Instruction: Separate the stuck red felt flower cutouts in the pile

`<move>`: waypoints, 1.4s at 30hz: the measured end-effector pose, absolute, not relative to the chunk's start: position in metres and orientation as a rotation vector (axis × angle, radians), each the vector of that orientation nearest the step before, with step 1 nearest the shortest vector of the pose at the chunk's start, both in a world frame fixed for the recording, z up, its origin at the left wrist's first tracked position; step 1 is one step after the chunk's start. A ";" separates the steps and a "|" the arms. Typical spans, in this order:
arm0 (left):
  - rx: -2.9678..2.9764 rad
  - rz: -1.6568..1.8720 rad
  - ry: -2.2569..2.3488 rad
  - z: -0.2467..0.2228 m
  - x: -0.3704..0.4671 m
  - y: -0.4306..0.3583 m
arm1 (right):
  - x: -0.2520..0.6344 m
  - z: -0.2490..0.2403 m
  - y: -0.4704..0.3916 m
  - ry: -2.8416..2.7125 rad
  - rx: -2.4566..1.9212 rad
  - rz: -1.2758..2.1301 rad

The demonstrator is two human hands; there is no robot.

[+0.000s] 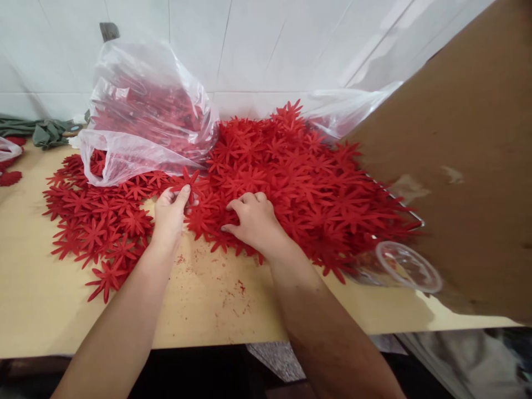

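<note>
Left hand [168, 210] pinches a red flower piece [190, 180] above the tabletop [199, 330]. Right hand [255, 219], half open at the red heap [299, 183], shows no hold. Pieces appear light, soft; grip centrally. Right outer fingertips hidden; plastic bag [153, 119] obscures contents.

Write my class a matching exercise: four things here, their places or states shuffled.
1. Left hand
2. Right hand
3. Clear round plastic tub
4. Translucent white plastic bag

A. Beside the large brown board
B. Pinching a red flower-shaped piece
C. Holding red pieces by the white wall
D. Open, at the red pile's edge

Pairs: 1-B; 2-D; 3-A; 4-C
</note>
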State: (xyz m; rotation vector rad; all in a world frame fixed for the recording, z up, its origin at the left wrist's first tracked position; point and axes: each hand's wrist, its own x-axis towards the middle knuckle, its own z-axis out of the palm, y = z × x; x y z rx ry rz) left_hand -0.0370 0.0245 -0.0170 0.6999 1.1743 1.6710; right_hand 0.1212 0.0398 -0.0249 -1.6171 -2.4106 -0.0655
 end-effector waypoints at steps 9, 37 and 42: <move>0.664 1.704 1.171 -0.021 -0.038 0.024 | 0.126 -0.021 0.051 -2.082 -1.359 0.334; 0.951 1.504 1.115 -0.017 -0.019 0.012 | 0.113 -0.008 0.040 -1.759 -1.215 0.633; 1.045 1.364 1.027 -0.016 -0.014 0.007 | 0.104 -0.012 0.038 -1.740 -1.150 0.735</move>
